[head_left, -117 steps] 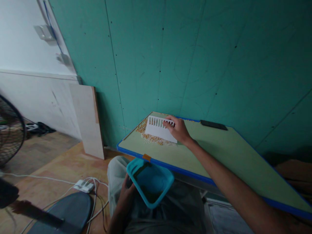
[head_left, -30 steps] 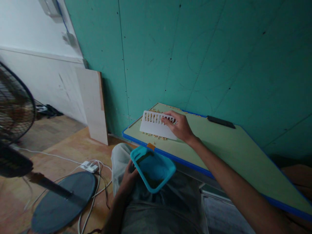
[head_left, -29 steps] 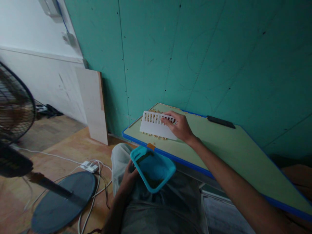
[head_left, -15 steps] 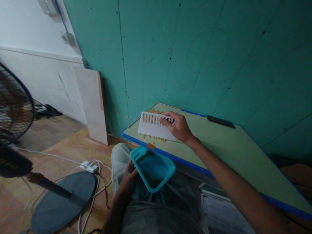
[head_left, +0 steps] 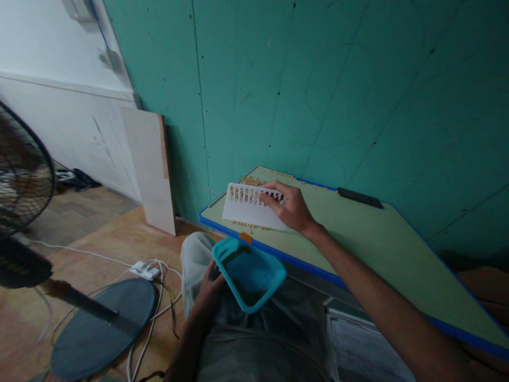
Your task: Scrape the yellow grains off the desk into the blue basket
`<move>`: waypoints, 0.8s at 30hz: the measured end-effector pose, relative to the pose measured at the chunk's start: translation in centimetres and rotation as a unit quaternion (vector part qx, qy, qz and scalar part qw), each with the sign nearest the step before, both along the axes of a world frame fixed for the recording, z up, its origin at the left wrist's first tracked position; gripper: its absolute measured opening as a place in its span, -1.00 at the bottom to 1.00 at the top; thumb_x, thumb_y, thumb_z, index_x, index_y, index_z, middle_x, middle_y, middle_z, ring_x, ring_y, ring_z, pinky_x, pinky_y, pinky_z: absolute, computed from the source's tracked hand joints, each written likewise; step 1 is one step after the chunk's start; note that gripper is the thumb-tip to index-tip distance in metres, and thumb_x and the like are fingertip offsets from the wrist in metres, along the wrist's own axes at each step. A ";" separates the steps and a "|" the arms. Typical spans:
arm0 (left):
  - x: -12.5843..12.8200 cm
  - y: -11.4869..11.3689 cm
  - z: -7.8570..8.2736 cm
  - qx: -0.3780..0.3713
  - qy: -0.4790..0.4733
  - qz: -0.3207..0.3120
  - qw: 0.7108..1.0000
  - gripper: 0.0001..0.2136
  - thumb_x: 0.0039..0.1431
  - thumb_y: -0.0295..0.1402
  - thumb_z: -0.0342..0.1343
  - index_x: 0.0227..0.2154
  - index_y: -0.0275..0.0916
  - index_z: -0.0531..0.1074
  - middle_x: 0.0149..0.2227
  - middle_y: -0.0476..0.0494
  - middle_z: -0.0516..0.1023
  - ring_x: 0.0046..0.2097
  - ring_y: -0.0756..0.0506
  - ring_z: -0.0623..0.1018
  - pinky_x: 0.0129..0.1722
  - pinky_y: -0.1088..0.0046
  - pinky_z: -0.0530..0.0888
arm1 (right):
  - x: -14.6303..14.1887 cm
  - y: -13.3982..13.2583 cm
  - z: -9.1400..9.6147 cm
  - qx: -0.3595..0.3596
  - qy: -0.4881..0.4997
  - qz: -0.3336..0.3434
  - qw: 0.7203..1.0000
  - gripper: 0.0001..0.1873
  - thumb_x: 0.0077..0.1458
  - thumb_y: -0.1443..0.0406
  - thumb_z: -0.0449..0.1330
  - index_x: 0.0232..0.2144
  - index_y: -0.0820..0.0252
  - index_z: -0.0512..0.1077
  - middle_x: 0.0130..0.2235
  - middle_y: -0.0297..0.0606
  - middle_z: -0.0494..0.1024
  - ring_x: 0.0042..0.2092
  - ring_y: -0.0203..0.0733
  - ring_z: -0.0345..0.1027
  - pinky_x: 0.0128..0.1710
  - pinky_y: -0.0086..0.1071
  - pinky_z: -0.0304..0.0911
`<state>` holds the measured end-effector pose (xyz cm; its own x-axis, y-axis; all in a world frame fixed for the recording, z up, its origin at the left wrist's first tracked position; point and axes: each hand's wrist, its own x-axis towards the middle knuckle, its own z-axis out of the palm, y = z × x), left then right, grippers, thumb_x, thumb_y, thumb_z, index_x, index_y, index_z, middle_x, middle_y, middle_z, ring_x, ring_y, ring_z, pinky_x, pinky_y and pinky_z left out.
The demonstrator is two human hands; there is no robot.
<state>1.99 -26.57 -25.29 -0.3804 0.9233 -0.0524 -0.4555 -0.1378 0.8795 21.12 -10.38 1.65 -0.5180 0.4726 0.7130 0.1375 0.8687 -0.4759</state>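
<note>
My right hand is closed on the upper edge of a white slotted plastic sheet, which is tilted over the tabletop. Through the row of slots, small yellowish pieces show. A pile of these small tan pieces lies behind the sheet, and a few lie in front of it by the table edge. Below the edge, my left hand grips the left rim of a turquoise plastic basin, tilted over my lap. Some dark greenish stuff lies inside; I cannot make out what it is.
The pale green tabletop has a blue edge with orange tape on it. A dark bar lies along its back edge. To the left are a standing fan, a power strip with cables, and a leaning board.
The white slotted sheet has shifted slightly left with my right hand. My left hand and the basin are almost where they were.
</note>
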 end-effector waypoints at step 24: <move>0.7 -0.3 1.6 -0.017 -0.003 0.021 1.000 -0.05 -0.18 -0.01 0.59 0.31 -0.19 0.42 0.19 -0.40 0.66 0.21 -0.50 0.61 0.09 0.03 0.61 | -0.2 -0.9 0.2 -0.013 -0.012 0.006 1.000 -0.79 0.29 0.13 0.31 -0.17 0.12 0.62 -0.23 -0.24 0.71 -0.24 -0.14 0.56 -0.25 -0.32 0.40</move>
<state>2.64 -26.86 -23.69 -0.4183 0.9043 -0.0851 -0.4551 -0.1277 0.8812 20.94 -11.26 1.90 -0.5401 0.4848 0.6879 0.1390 0.8576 -0.4952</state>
